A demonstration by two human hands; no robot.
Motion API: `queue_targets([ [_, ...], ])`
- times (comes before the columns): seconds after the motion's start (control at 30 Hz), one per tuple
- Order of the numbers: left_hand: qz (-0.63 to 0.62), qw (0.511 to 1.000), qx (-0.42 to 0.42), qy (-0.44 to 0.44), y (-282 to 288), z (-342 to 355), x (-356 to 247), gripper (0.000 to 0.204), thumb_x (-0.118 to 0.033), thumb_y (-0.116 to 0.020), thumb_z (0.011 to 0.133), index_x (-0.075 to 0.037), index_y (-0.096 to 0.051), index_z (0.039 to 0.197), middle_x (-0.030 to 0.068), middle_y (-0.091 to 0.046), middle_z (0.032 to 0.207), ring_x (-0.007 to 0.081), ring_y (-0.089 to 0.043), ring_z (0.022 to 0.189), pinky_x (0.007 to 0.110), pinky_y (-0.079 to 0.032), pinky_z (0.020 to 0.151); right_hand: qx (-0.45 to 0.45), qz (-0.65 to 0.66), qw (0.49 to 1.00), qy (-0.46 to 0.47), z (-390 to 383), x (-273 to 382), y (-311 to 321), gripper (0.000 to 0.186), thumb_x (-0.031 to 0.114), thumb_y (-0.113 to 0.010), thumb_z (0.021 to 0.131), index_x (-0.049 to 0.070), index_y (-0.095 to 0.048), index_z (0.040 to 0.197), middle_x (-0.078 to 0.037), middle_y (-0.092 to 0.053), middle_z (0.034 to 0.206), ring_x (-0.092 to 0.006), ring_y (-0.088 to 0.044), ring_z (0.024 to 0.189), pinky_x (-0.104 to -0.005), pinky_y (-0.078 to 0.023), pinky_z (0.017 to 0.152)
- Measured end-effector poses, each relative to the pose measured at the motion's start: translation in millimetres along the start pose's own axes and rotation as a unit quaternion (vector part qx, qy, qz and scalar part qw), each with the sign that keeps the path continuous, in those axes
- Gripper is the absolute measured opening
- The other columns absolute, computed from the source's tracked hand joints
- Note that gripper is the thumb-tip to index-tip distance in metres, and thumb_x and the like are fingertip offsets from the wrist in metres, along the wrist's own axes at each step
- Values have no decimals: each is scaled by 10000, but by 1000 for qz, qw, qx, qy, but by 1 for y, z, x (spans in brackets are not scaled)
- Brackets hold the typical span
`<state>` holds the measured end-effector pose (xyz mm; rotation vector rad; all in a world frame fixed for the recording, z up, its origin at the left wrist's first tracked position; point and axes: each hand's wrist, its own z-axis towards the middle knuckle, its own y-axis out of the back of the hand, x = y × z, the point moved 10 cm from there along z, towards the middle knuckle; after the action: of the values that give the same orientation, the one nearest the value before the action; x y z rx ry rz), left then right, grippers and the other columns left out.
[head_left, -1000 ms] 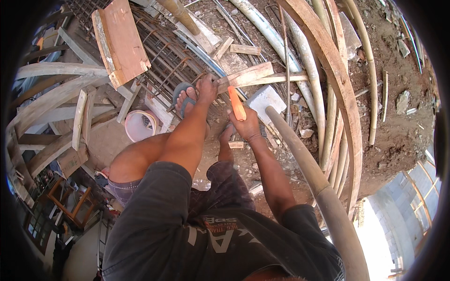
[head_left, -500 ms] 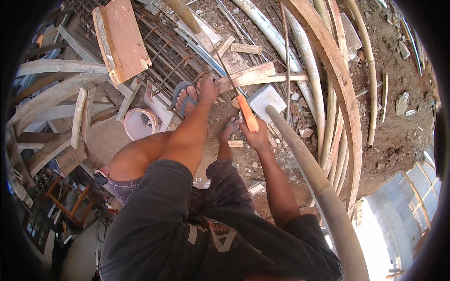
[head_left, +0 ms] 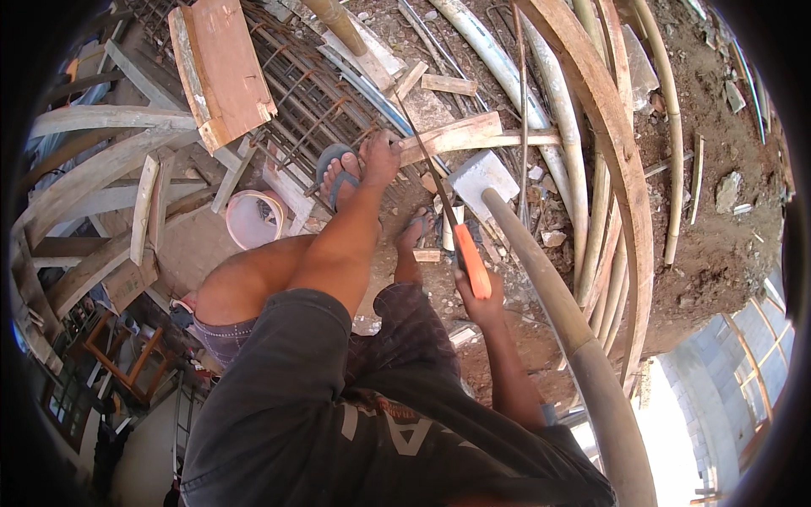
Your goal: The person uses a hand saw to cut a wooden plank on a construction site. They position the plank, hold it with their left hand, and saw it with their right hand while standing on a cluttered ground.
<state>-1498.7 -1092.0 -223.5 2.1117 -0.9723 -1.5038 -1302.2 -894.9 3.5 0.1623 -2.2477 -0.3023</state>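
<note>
My right hand is closed on the orange handle of a handsaw, low and right of centre. Its long thin blade runs up and away across a short wooden plank. My left hand is closed on the plank's left end, beside my raised left foot in a grey flip-flop. My other foot stands on the ground below the plank. A pale square slab lies just right of the blade.
Steel rebar and a plywood board are at upper left. A white bucket and timber pieces are at left. A bamboo pole, long curved timber and pipes fill the right, with rubble on soil.
My right hand has drawn the saw back toward my body, down and to the right, exposing more blade. My left hand stays at the plank's end, shifted only slightly.
</note>
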Motion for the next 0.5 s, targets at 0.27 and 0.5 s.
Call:
queue_targets([
  [0.27,14,1000,3,2,3,0,-2,177,-230,-607,884,-85,-625,983,125,-624,1072,319,-538,1139,485,-243,1086,26,-86,994,56,2,9,-3,231,202,-708,860,-5,-656,949,-181,-649,748,-273,-657,655,-378,-498,626],
  [0.5,2,1000,18,11,0,2,-1,143,-196,-624,880,-77,-628,960,135,-621,1066,325,-538,1129,467,-247,1080,-18,-67,997,44,-61,15,14,167,107,-704,832,-14,-684,946,-136,-629,675,-208,-661,622,-333,-500,594],
])
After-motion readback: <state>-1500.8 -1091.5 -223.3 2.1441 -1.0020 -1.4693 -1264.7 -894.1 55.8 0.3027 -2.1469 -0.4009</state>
